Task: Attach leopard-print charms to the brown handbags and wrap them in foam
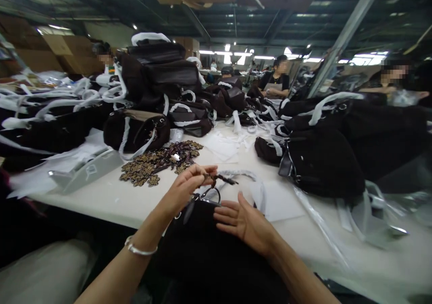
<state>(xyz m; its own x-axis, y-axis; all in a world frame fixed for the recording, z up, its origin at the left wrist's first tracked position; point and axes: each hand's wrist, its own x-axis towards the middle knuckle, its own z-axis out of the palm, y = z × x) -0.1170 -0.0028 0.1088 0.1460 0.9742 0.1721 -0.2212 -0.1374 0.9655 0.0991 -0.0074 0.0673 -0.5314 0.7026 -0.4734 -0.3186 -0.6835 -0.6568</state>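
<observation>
Far left of the bag (199, 241), a pale tray (84, 171) lies on the counter (111, 196). Behind the bag and to its left is a heap (158, 162) of loose charms, none of them on anything yet, with a stack (162, 74) of dark bags beyond it.

Over the bag's left side, the left hand (187, 185), a bracelet (140, 249) on its wrist, has thumb and fingertips closed in a tight pinch on a dark corded charm (224, 178). The charm sits just above the ring (212, 195) on the bag's top. Whether its cord already passes through the ring I cannot tell; it does not hang free, so this piece looks only partway done.

On the bag's right side, the right hand (245, 221) lies wide open, fingers spread, against the bag's top, holding nothing. Right of the bag, more bags (320, 160) crowd the counter.
</observation>
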